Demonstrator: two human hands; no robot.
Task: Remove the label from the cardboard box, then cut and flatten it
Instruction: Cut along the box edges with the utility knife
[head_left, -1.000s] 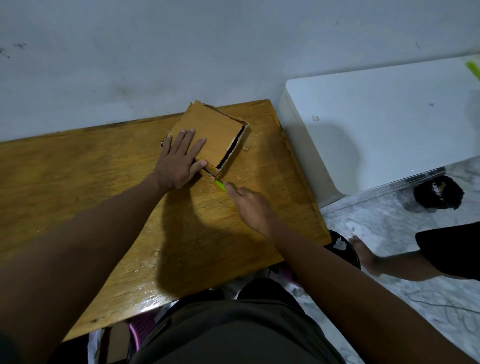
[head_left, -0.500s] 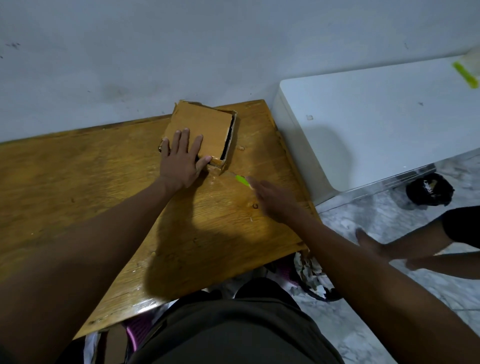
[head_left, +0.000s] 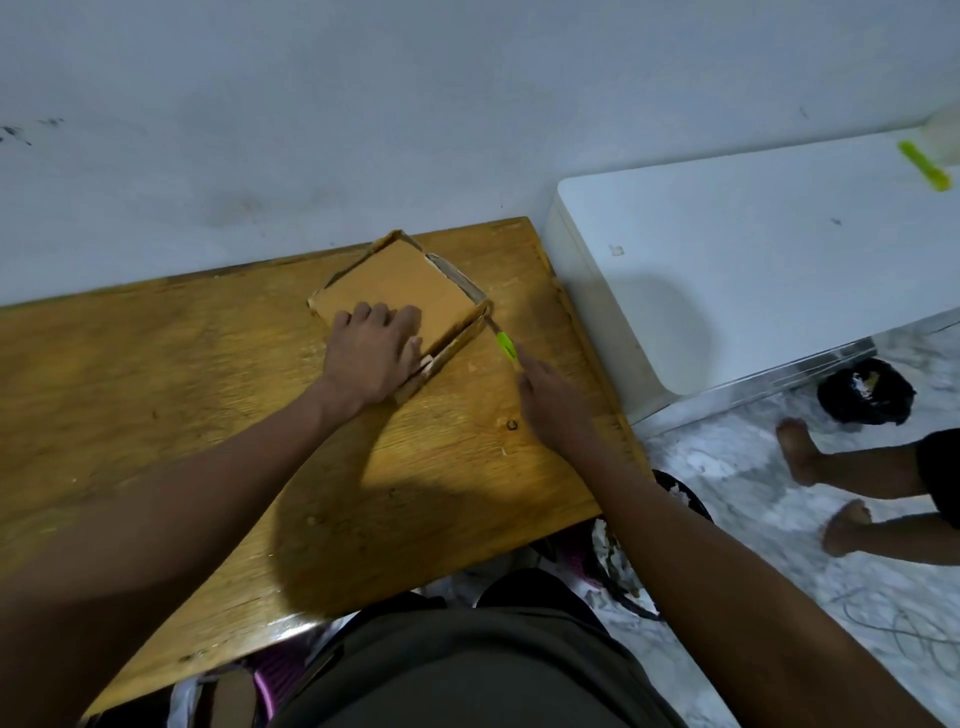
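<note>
A shallow cardboard box (head_left: 400, 288) lies at centre frame on the wooden table (head_left: 156, 364), near the wall. Your left hand (head_left: 371, 353) presses it flat, fingers spread. Your right hand (head_left: 550, 400) grips a green-handled cutter (head_left: 505, 345) at its right corner. Light, bendable card: pin it near the cut.
</note>
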